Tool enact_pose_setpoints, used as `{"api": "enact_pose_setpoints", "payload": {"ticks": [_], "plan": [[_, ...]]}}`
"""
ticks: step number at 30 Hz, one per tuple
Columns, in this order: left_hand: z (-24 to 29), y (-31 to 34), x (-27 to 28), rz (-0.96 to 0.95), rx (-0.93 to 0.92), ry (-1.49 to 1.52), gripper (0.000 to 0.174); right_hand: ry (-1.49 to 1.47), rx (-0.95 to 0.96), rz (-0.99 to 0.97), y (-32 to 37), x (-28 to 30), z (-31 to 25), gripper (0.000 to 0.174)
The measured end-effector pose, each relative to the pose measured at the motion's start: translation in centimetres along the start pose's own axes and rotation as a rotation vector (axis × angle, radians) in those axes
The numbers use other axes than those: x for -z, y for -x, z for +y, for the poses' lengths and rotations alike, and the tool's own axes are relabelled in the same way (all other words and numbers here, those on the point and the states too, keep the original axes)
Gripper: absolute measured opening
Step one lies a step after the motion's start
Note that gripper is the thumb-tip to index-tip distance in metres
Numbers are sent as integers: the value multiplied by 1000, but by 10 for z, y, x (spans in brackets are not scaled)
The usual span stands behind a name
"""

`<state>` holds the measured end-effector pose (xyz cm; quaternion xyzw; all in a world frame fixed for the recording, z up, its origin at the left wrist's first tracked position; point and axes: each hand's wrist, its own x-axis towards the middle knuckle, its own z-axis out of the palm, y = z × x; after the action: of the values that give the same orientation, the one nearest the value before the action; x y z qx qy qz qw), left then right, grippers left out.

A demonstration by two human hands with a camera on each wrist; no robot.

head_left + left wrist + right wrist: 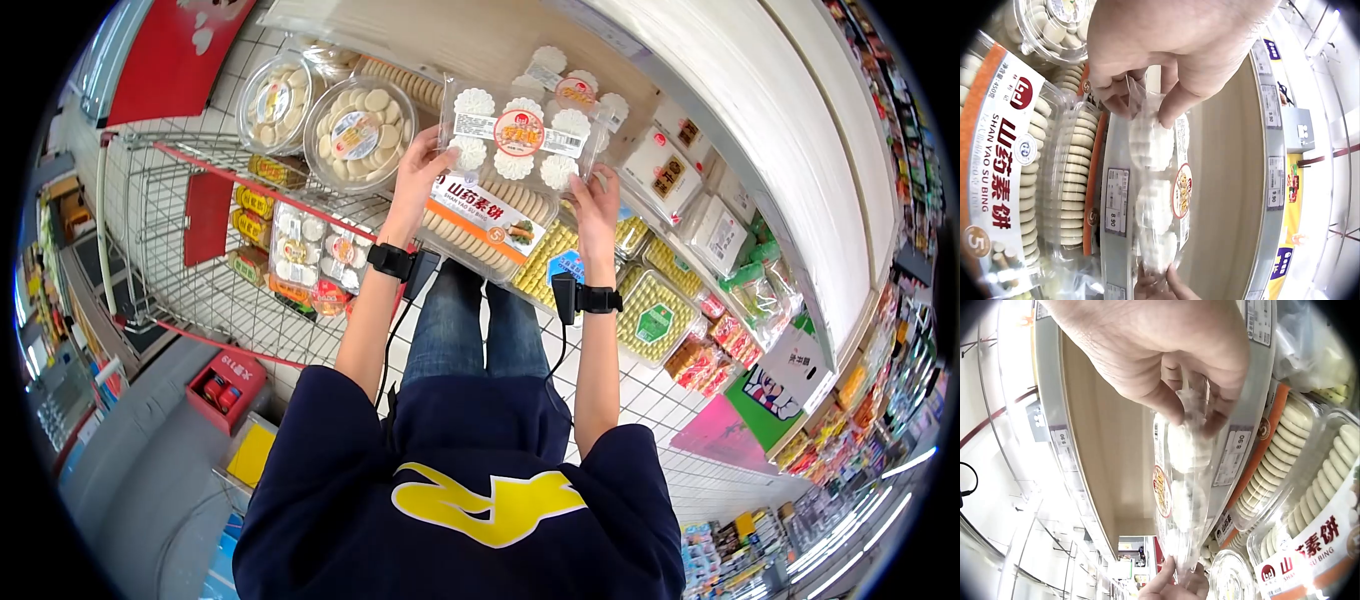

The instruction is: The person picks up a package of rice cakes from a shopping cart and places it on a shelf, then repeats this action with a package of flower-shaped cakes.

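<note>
A clear plastic pack of white flower-shaped cakes, with a round orange label, is held up by both hands at the front of a shelf. My left hand pinches its left end, thumb on one face and fingers on the other. On the opposite end, my right hand grips the clear edge in the same way. Seen edge-on in the left wrist view, the pack of cakes stands between the two hands. The right wrist view shows the thumb and fingers of my right hand squeezing the pack's end.
Behind the pack, a similar cake pack sits on the wooden shelf. Below are boxed round biscuits, round tubs of biscuits and green-yellow pastry boxes. A wire shopping cart holding packages stands at the left.
</note>
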<state>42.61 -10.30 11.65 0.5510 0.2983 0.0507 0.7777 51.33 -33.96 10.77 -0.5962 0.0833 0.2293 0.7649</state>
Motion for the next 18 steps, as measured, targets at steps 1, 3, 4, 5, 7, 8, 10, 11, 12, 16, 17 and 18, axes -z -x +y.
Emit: {"api": "enact_pose_setpoints", "payload": {"ticks": [1, 3, 4, 5, 7, 8, 10, 11, 12, 16, 17, 18], "plan": [[0, -4, -4, -23, 5, -17, 43, -12, 1, 17, 1, 3, -1, 32], [-1, -13, -12, -44, -2, -43, 43, -27, 7, 47, 1, 8, -2, 32], [-1, -18, -15, -49, -12, -63, 43, -31, 16, 61, 1, 10, -2, 32], [-4, -24, -16, -53, -23, -102, 42, -35, 25, 72, 0, 12, -1, 32], [-2, -34, -23, -59, -24, -126, 42, -19, 34, 96, -1, 12, -7, 32], [-1, -39, -26, -56, -24, -147, 42, 2, 38, 113, 0, 12, -10, 33], [0, -51, -33, -82, -42, -158, 41, 43, 53, 132, -5, 18, -8, 35], [1, -57, -36, -81, -49, -164, 41, 88, 65, 142, -9, 21, -7, 37], [2, -61, -40, -79, -58, -169, 42, 87, 69, 148, -13, 22, -9, 37], [9, -82, -51, -120, -130, -201, 41, 255, 114, 190, -30, 24, -11, 45], [10, -86, -53, -107, -108, -203, 41, 308, 118, 190, -34, 25, -11, 47], [9, -91, -55, -111, -104, -205, 41, 307, 116, 196, -37, 26, -12, 47]]}}
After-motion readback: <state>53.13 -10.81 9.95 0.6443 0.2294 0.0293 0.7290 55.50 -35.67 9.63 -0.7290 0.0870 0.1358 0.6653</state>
